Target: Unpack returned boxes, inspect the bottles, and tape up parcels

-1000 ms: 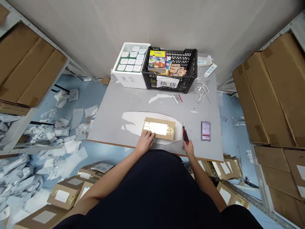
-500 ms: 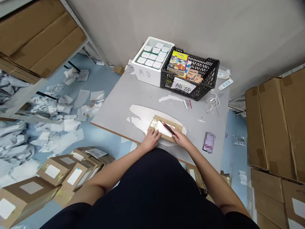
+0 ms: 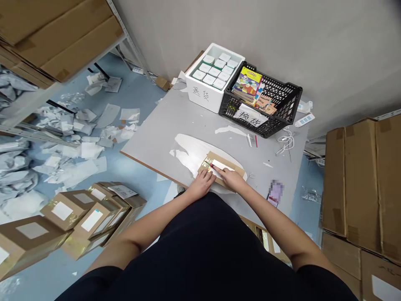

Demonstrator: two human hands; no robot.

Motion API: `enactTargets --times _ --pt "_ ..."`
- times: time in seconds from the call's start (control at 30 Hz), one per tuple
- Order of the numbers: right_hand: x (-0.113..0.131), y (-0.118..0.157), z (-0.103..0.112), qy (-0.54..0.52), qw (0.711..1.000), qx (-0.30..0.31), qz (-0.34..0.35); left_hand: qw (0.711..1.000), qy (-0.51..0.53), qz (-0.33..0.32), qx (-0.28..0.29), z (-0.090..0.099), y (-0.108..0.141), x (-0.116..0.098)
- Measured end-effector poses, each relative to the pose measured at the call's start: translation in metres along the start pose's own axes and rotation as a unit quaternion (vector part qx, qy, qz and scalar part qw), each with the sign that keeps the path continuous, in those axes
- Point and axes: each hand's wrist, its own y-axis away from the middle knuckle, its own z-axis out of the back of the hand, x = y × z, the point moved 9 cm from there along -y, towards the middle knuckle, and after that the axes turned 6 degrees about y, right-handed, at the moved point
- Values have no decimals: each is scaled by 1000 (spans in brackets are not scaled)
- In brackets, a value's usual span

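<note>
A flat brown cardboard package (image 3: pixel 239 168) with a white label (image 3: pixel 223 164) lies on the table near its front edge, partly over a white patch. My left hand (image 3: pixel 202 182) rests on the package's left end, fingers spread and holding nothing. In my right hand (image 3: pixel 231 178) is a slim red and black tool (image 3: pixel 212 165); most of it is covered by the fingers, and its red end shows at the package's left part. The index finger points forward along it.
At the table's (image 3: pixel 150 138) back stand a white foam box (image 3: pixel 203 96) of small cartons and a black crate (image 3: pixel 269 129) with books. A phone (image 3: pixel 275 192) lies right, a white cable (image 3: pixel 285 142) behind it. Cardboard boxes (image 3: pixel 90 219) and paper scraps cover the floor at left.
My right hand has turned and moved the tool towards the package's left end, and its fingers now cover most of it. The view has shifted slightly. My left hand stays on the package.
</note>
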Motion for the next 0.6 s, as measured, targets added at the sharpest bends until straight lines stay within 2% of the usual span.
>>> enactTargets --times 0.37,0.6 --pt "-6 -9 12 39 999 22 4 1000 -3 7 -3 -1 -1 2" --pt "-7 -7 15 56 998 12 27 1000 -16 10 5 -7 -4 3"
